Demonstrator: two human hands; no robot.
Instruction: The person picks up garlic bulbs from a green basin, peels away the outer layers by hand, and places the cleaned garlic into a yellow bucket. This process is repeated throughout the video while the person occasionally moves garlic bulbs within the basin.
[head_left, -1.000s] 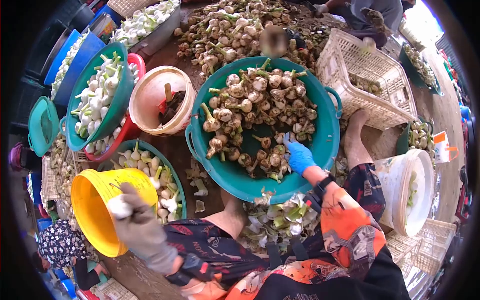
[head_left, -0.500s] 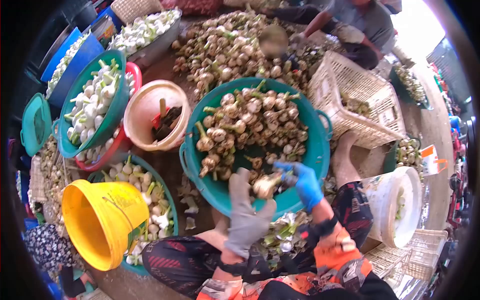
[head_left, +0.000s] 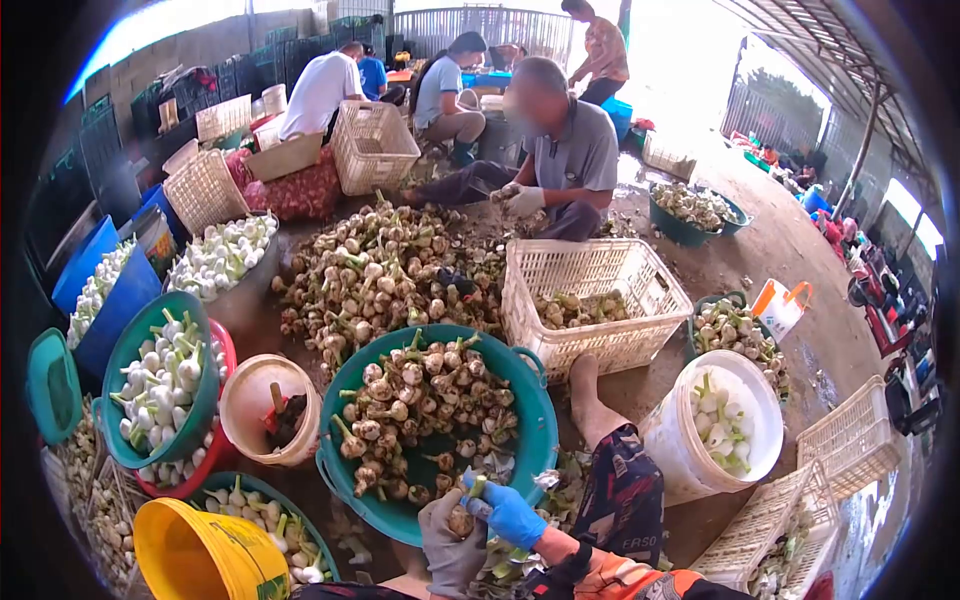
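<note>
**Two-Handed Hold on a Garlic Bulb at the Tub's Near Rim**

My left hand (head_left: 452,545), gray-gloved, is curled around a garlic bulb (head_left: 461,521). My right hand (head_left: 515,515), blue-gloved, pinches at the green stem (head_left: 478,487). Whether the right palm also encloses a tool cannot be determined.

The opposed grips likely serve to steady the round body while leaving the stem end accessible. The bulb sits just above the near rim of the green tub (head_left: 537,425), probably so that loose dirt and skin drop close by; leaf scraps (head_left: 565,485) lie beside that rim. The tub stands in front of me, which keeps its soil-marked bulbs (head_left: 400,385) within short reach.

Surrounding items: the yellow bucket (head_left: 235,555) and small pail (head_left: 240,405) at left; the white bucket (head_left: 675,440), containing pale stalks, at right; the mound of bulbs (head_left: 380,260) beyond the tub, with a seated person (head_left: 570,160) behind it.

Obstructions: my right leg (head_left: 630,500) separates tub from white bucket. The crate (head_left: 590,340) limits reach past the tub's far right handle.
</note>
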